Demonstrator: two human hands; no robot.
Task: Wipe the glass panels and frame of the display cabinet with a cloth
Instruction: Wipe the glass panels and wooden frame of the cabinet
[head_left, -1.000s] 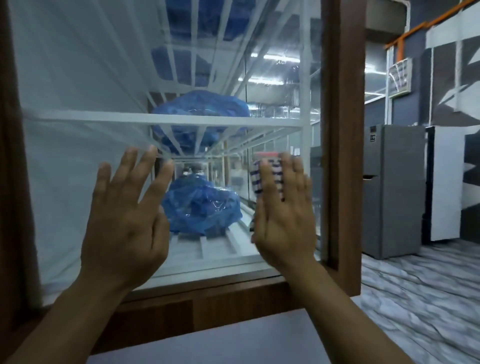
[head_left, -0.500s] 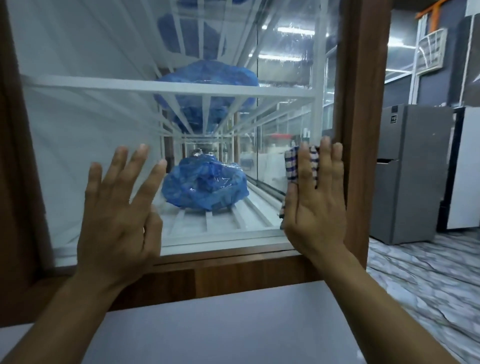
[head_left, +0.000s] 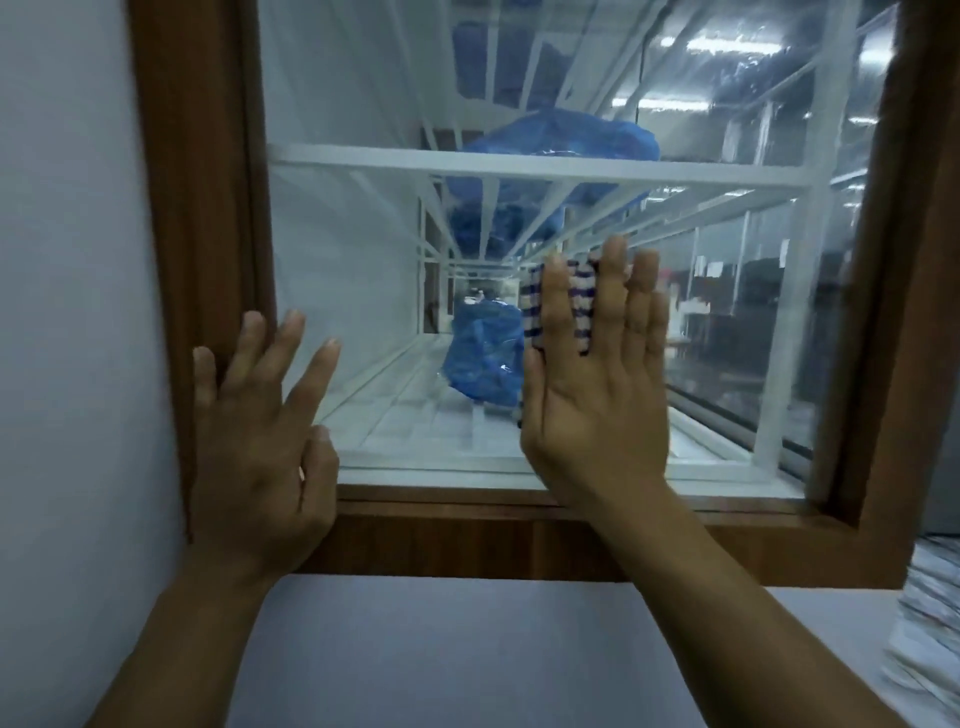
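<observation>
The display cabinet has a brown wooden frame around a glass panel. My right hand lies flat against the lower middle of the glass, pressing a blue-and-white checked cloth to it; the cloth shows between and above the fingers. My left hand is spread open with its fingertips on the left wooden post and the edge of the glass, holding nothing.
Inside the cabinet are white wire shelves with a blue plastic bag on the lower one and another blue bag above. A pale wall borders the frame on the left. A grey surface lies below the frame.
My right hand with the cloth has slid left from the right post to the middle of the glass. The view has swung left, so the left post and wall now show.
</observation>
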